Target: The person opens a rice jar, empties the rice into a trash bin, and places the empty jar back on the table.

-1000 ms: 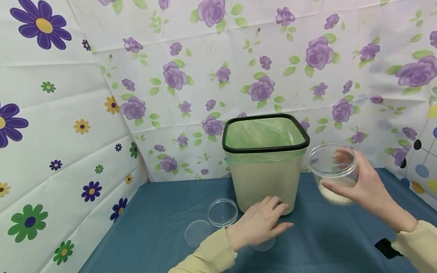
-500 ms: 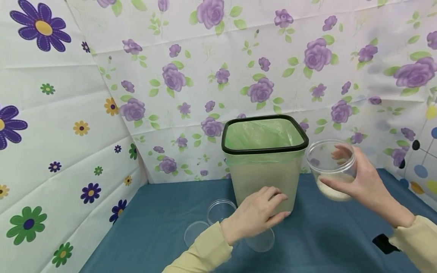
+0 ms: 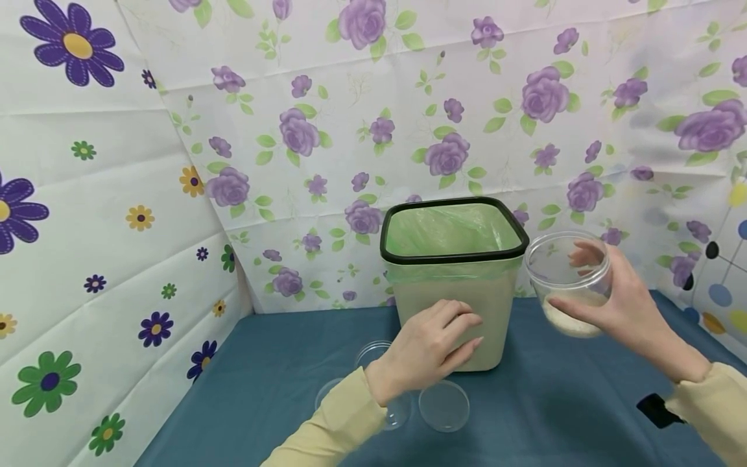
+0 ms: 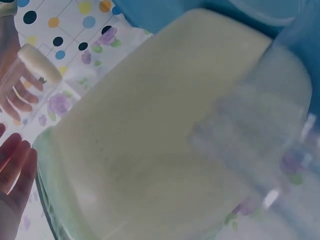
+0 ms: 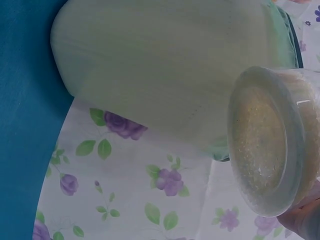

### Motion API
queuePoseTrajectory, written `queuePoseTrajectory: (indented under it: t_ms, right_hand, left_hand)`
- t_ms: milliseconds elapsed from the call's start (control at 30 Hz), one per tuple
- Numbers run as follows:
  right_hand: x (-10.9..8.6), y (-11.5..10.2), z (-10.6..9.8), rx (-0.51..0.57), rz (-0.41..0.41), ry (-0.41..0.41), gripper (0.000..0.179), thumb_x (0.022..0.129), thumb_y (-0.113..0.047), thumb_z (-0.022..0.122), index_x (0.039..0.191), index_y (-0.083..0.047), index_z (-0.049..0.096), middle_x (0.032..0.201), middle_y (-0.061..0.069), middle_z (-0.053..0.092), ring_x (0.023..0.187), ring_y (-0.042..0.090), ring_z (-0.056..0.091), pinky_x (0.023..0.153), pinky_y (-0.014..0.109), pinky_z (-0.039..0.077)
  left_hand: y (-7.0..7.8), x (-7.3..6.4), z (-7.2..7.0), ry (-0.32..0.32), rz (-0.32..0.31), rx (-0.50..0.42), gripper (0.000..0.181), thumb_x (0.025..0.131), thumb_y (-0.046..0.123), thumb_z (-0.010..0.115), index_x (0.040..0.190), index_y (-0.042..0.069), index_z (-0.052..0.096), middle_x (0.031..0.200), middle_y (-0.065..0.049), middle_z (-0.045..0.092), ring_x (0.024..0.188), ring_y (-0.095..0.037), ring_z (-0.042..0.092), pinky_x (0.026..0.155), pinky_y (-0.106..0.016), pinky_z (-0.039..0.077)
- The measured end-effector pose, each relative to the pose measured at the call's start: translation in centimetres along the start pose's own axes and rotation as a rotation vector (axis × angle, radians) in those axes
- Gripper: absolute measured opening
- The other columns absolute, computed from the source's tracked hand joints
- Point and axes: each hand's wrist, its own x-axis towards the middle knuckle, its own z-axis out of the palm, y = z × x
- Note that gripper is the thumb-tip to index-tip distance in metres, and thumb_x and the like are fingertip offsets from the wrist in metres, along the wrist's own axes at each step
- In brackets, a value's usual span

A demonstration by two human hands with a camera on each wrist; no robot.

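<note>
In the head view my right hand (image 3: pixel 627 311) grips a clear plastic jar (image 3: pixel 563 256) from its right side, thumb across the front. White grains like rice (image 3: pixel 574 314) cover its bottom, and its mouth is uncovered. The jar's base (image 5: pixel 262 142) shows from below in the right wrist view. My left hand (image 3: pixel 428 347) hovers in front of the bin with loosely bent fingers and nothing in them; its fingers (image 4: pixel 22 167) show at the left wrist view's edge. Behind it stands a second clear jar (image 3: pixel 399 415), partly hidden by the wrist. A clear round lid (image 3: pixel 445 406) lies beside that jar.
A beige bin (image 3: pixel 455 311) with a black rim and green liner bag stands at the back of the blue-covered table (image 3: pixel 280 363). Another clear lid (image 3: pixel 327 392) lies left, partly under the sleeve. Flowered sheets (image 3: pixel 327 97) enclose the back and sides. A black strap (image 3: pixel 659 410) hangs by the right sleeve.
My left hand has lifted and drifted slightly left, uncovering the lid below it. My right hand has raised the jar of grains a little.
</note>
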Motion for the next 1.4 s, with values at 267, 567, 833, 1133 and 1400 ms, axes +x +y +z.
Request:
queuePoseTrajectory:
  t_ms: [267, 567, 833, 1133, 1400]
  right_hand:
    - [0.5, -0.5, -0.1, 0.001, -0.025, 0.018, 0.088, 0.058, 0.000, 0.082, 0.134, -0.013, 0.039, 0.106, -0.003, 0.047, 0.094, 0.007, 0.041, 0.073, 0.023, 0.029]
    - [0.9, -0.5, -0.2, 0.007, -0.043, 0.021, 0.087, 0.059, 0.000, 0.082, 0.134, -0.014, 0.040, 0.106, -0.006, 0.047, 0.095, 0.007, 0.040, 0.074, 0.021, 0.028]
    - [1.1, -0.3, -0.2, 0.008, -0.058, 0.026, 0.087, 0.057, 0.001, 0.082, 0.133, -0.012, 0.041, 0.105, -0.002, 0.048, 0.097, 0.006, 0.040, 0.075, 0.021, 0.028]
    - [1.5, -0.5, -0.4, 0.015, -0.051, 0.025, 0.087, 0.058, 0.001, 0.081, 0.133, -0.012, 0.040, 0.106, 0.001, 0.048, 0.098, 0.007, 0.039, 0.077, 0.022, 0.027]
    - [1.8, -0.5, -0.6, 0.011, -0.090, 0.026, 0.089, 0.057, 0.003, 0.081, 0.134, -0.012, 0.039, 0.105, -0.006, 0.046, 0.098, 0.005, 0.038, 0.077, 0.021, 0.026]
  left_hand:
    - [-0.9, 0.7, -1.1, 0.074, 0.024, 0.008, 0.019, 0.090, 0.017, 0.054, 0.103, 0.003, 0.057, 0.100, -0.008, 0.051, 0.088, -0.016, 0.049, 0.082, -0.021, 0.040]
    - [-2.4, 1.1, -2.2, 0.126, 0.024, 0.013, 0.020, 0.093, 0.016, 0.050, 0.104, 0.000, 0.056, 0.101, -0.011, 0.052, 0.091, -0.020, 0.052, 0.085, -0.024, 0.039]
    - [-4.0, 1.4, -3.0, 0.181, -0.038, -0.003, 0.025, 0.096, 0.020, 0.042, 0.101, 0.000, 0.057, 0.099, -0.011, 0.053, 0.089, -0.022, 0.051, 0.082, -0.027, 0.040]
    - [-5.9, 1.4, -3.6, 0.207, -0.114, -0.031, 0.029, 0.097, 0.022, 0.041, 0.101, -0.001, 0.057, 0.099, -0.012, 0.053, 0.088, -0.023, 0.051, 0.080, -0.029, 0.040]
    - [-8.1, 1.5, -3.8, 0.211, -0.197, -0.051, 0.019, 0.092, 0.013, 0.050, 0.100, -0.003, 0.058, 0.097, -0.012, 0.052, 0.088, -0.024, 0.050, 0.079, -0.030, 0.039]
